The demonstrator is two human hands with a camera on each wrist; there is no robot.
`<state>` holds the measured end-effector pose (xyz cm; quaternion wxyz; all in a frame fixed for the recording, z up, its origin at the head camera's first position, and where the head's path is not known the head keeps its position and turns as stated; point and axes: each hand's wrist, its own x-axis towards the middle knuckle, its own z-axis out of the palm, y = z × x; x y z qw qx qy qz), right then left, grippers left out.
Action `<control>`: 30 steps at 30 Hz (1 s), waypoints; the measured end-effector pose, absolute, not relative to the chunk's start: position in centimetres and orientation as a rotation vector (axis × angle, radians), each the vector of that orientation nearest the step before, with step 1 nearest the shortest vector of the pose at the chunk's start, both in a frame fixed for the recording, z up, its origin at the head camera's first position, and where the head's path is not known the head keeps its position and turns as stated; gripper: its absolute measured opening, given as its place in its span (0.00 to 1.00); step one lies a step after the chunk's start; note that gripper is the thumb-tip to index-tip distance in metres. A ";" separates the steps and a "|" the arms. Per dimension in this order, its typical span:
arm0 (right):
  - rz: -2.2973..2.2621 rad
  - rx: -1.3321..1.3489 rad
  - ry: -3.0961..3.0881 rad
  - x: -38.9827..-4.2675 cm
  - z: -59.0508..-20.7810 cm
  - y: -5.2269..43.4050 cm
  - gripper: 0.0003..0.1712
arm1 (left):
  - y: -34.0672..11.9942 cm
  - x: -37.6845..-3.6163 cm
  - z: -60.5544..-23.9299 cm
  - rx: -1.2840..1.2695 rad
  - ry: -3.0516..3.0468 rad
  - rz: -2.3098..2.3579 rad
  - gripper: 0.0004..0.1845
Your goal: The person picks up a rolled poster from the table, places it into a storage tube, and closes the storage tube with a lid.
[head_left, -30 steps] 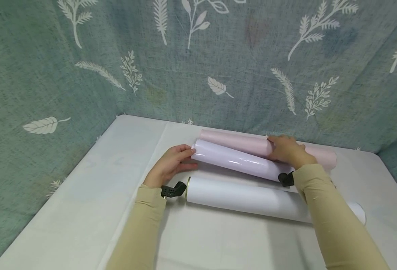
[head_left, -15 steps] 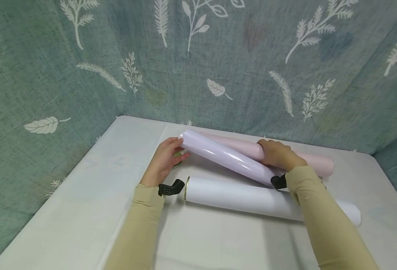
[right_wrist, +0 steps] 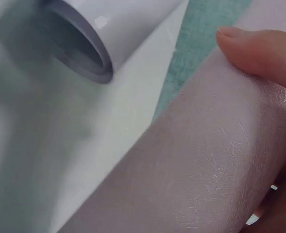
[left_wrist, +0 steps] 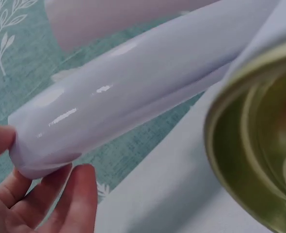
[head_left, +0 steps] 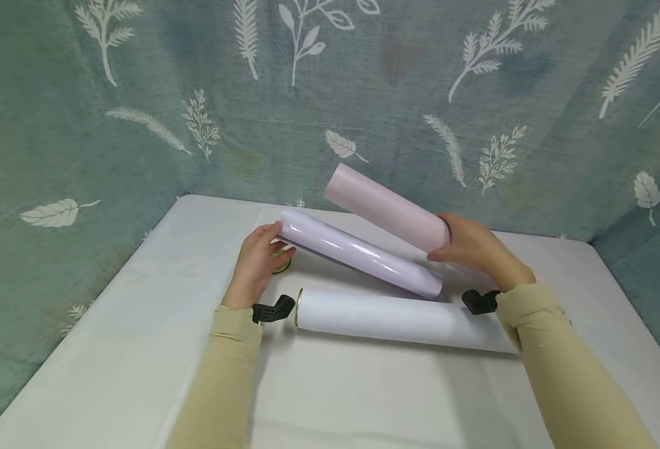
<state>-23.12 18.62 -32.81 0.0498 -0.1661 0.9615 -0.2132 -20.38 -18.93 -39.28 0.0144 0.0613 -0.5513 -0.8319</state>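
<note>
Both hands are occupied with paper rolls above the white table [head_left: 111, 349]. By the right hand [head_left: 473, 249], the pink roll [head_left: 386, 209] is grasped near its lower end, fingers and thumb wrapped around it; in the right wrist view a thumb tip [right_wrist: 259, 48] is seen pressed on the pink roll's textured surface [right_wrist: 196, 165]. That roll is held tilted, its far end raised up and away from the hand towards the leaf-printed green cloth [head_left: 139, 93]. By the left hand [head_left: 257, 265], the near end of the glossy lilac roll [head_left: 358, 252] is held, the fingers [left_wrist: 75, 194] curled under the roll's end [left_wrist: 114, 111] in the left wrist view. From this hand the lilac roll slopes down towards the right hand, its open far end [right_wrist: 80, 43] lying just below the pink roll. Just beside the left wrist, nearer the person, the white tube [head_left: 397, 318] with a gold-rimmed mouth [left_wrist: 249, 136] is laid flat on the table, reaching across to the right forearm.

Compared with a second ago, the pink roll has been lifted off the table and tipped upward, where it had lain flat behind the lilac roll. The left end of the lilac roll has been raised and drawn further from the white tube. The white tube has not been moved.
</note>
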 end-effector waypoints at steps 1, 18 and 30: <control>-0.685 -0.521 2.937 -22.8 -32.8 18.6 0.42 | -19.0 -20.4 -39.2 0.179 -1.707 -2.595 0.17; -1.050 -0.627 3.191 -16.1 -34.3 19.8 0.45 | -18.0 -20.6 -38.6 0.068 -1.598 -2.765 0.24; -1.079 -0.636 3.452 -14.2 -36.5 18.9 0.45 | -17.9 -20.1 -38.7 0.049 -1.522 -2.751 0.08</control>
